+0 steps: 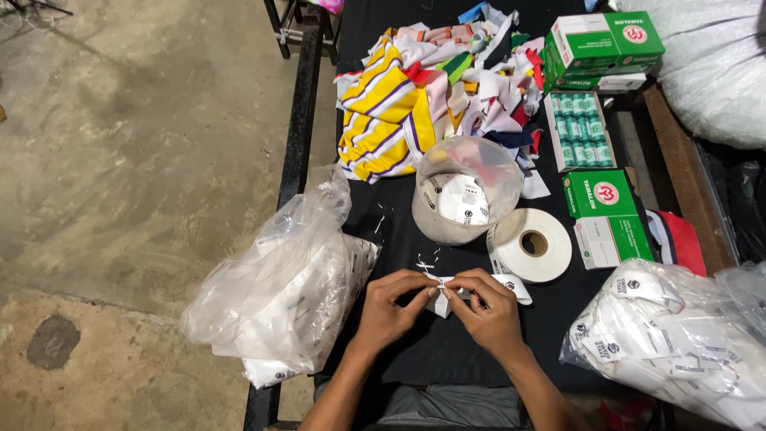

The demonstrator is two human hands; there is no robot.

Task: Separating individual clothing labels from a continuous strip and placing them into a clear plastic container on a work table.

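I see, far left, a clear plastic bag (271,295) of white labels slumped at the table (447,351) edge, mouth open within reach. Left hand (391,307) pinches one end of a small white label (444,297), right hand (488,311) pinches the other, fingertips meeting over it at table centre, likely to fold it. Behind: clear tub (464,191), white tape roll (533,244), fabric scraps (431,88), green thread boxes (602,203). Far right, a second label bag (678,339)
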